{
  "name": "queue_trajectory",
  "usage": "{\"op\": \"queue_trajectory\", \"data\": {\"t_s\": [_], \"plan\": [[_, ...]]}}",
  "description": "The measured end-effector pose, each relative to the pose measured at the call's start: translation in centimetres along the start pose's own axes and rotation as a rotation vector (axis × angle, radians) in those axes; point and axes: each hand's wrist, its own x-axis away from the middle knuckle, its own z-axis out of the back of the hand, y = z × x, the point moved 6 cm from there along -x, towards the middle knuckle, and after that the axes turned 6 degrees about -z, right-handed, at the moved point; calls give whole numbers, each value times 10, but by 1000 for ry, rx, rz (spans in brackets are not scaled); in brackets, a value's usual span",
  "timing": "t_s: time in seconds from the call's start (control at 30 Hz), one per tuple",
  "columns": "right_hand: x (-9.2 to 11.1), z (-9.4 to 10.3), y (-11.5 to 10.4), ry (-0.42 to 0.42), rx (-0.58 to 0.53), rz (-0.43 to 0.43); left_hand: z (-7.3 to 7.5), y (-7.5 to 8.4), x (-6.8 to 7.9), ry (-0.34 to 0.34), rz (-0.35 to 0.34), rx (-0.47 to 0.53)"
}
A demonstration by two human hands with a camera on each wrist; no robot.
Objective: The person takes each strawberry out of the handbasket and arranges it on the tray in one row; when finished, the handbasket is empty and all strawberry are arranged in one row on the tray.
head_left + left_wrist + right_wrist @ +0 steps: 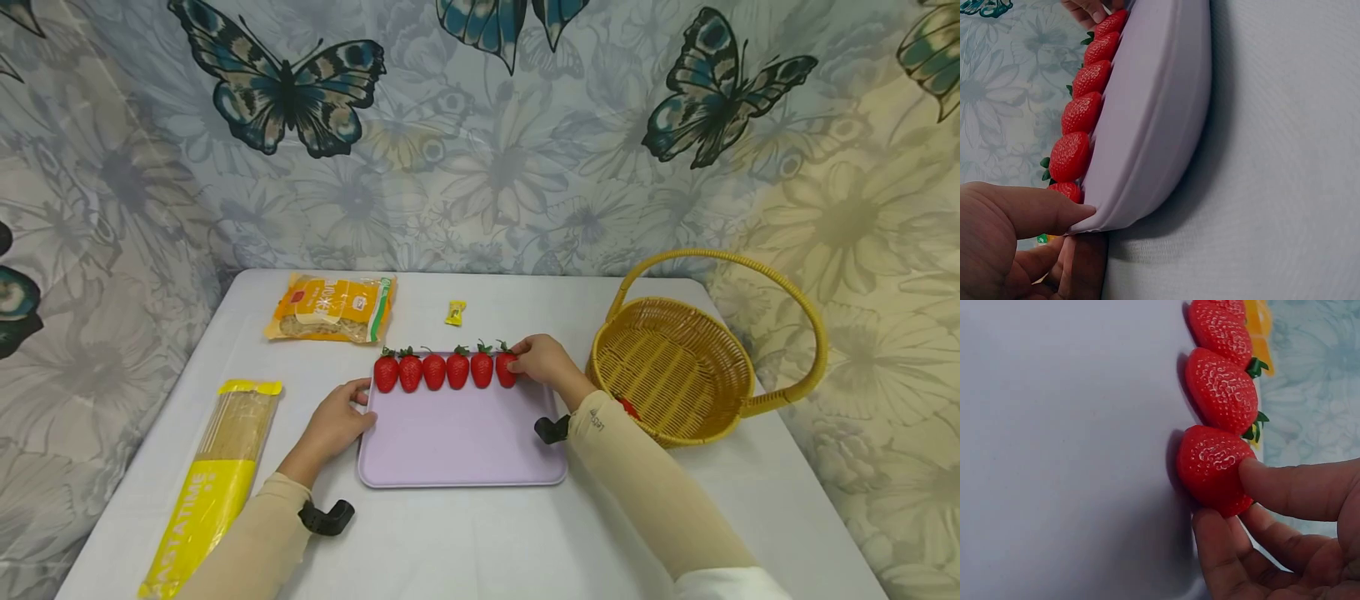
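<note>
Several red strawberries with green tops lie side by side along the far edge of a lilac tray [462,442]. At the right end of that row, my right hand [546,362] pinches the last strawberry [1213,465] between thumb and fingers; it rests on the tray near the corner. My left hand [337,425] grips the tray's left rim, thumb on top and fingers below the edge, as the left wrist view shows. Close by its thumb is the leftmost strawberry [386,372], partly hidden in the left wrist view.
A yellow wicker basket [675,367] with a tall handle stands at the right, a bit of red showing beside the right sleeve. An orange food packet [330,308] and a small yellow wrapped candy [455,312] lie behind the tray. A yellow pasta pack [217,492] lies at left.
</note>
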Motion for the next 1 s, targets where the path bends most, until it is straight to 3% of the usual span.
{"op": "queue_trajectory", "data": {"t_s": [0.3,0.4,0.53,0.67,0.77,0.87,1.0], "plan": [[4,3,-1,-6,59,54,-3,-1,0,-6,11,0],[12,19,-3,-15,57,120,-3,1,0,-8,13,0],[26,62,2,-113,-33,167,-4,2,-1,-13,9,-2],[31,112,30,-262,-88,165,-3,3,-2,-13,5,-12],[28,138,62,-345,-70,106,-1,2,-3,-10,8,-18],[22,148,96,-421,-35,5,0,2,-2,-7,8,-17],[15,143,125,-507,-17,-88,-1,0,-1,-9,14,-10]]}}
